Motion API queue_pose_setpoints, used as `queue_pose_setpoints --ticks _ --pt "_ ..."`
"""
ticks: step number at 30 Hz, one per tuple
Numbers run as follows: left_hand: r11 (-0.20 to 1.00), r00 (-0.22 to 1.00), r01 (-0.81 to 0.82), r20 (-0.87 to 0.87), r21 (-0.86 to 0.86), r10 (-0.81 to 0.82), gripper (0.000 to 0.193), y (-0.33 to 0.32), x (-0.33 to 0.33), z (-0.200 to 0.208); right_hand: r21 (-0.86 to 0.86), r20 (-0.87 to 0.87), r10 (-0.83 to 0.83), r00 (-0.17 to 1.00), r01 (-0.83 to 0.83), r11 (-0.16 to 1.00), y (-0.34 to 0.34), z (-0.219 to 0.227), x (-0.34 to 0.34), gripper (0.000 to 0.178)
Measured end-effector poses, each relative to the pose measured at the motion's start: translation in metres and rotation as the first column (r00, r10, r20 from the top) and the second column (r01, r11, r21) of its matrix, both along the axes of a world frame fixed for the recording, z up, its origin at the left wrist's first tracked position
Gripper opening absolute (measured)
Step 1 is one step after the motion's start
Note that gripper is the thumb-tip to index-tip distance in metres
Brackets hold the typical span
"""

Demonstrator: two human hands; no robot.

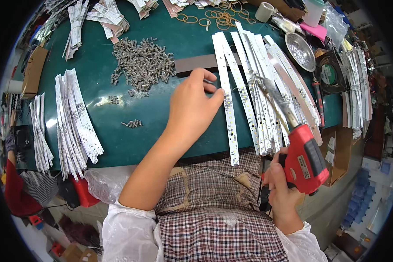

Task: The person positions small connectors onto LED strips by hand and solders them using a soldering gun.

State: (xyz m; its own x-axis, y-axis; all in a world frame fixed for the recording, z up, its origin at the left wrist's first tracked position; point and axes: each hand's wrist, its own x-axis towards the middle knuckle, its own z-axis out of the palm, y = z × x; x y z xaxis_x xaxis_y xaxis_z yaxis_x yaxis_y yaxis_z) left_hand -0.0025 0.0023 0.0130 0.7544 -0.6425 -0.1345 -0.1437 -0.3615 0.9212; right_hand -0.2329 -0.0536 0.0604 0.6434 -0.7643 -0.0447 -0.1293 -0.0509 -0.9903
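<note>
My right hand (280,185) grips the handle of a red and black soldering gun (305,159), its long metal barrel pointing up and left over a row of white LED strips (260,105). My left hand (192,105) is loosely curled, thumb and forefinger apart and nothing visible between them. Its thumb tip is at the edge of the leftmost LED strip (229,122), touching or just beside it. The strips lie with their near ends at the bench edge. Beneath their far part runs a dark flat bar (196,63). The gun's tip blurs into the strips behind it.
On the green bench (131,144) lie a heap of small metal parts (142,63) and a smaller group (132,124). Bundled LED strips (72,126) lie left. Rubber bands (225,17), a metal bowl (300,51) and a solder spool (329,74) are farther back.
</note>
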Motion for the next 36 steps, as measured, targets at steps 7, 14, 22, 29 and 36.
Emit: queue_pose_setpoints --ticks 7,14,22,29,36 --pt "0.997 0.977 0.082 0.2 -0.017 -0.076 0.019 -0.003 0.007 -0.001 -0.049 -0.145 0.06 0.988 -0.068 0.996 -0.002 -0.022 -0.002 0.022" --pt "0.993 0.962 0.113 0.253 -0.03 -0.101 0.018 -0.002 0.006 -0.004 -0.002 -0.184 0.086 0.979 -0.088 0.996 -0.004 -0.031 0.002 0.014" --pt "0.994 0.956 0.109 0.276 -0.015 -0.1 0.018 -0.002 0.006 -0.007 0.021 -0.165 0.132 0.977 -0.131 0.991 -0.006 -0.031 0.003 0.017" --pt "0.995 0.957 0.103 0.273 -0.015 -0.095 0.018 -0.002 0.005 -0.008 0.039 -0.196 0.153 0.969 -0.148 0.988 -0.005 -0.03 0.005 0.015" --pt "0.995 0.952 0.095 0.293 -0.018 -0.086 0.018 -0.003 0.005 -0.009 -0.031 -0.213 0.102 0.972 -0.111 0.993 -0.003 -0.033 0.006 0.013"
